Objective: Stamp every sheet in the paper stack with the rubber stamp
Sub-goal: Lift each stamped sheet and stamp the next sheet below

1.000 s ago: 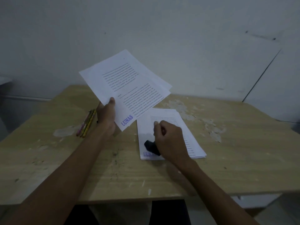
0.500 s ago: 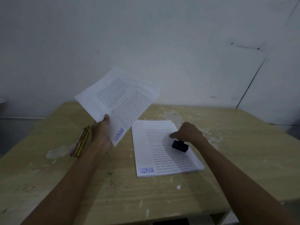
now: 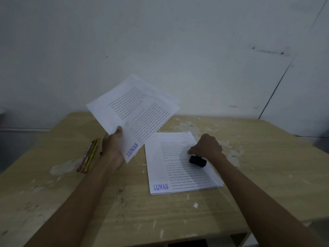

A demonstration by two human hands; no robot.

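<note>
While the left hand (image 3: 114, 148) still lifts sheets (image 3: 135, 111), the stamp (image 3: 197, 160) stays raised.

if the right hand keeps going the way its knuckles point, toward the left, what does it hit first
Probably nothing on the table: the right hand, gripping the rubber stamp, would slide over the paper stack. Beyond that lie the held sheets and the left hand, though their height makes contact uncertain.

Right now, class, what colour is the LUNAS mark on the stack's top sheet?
Blue-purple mark, clearest in the head view.
</note>
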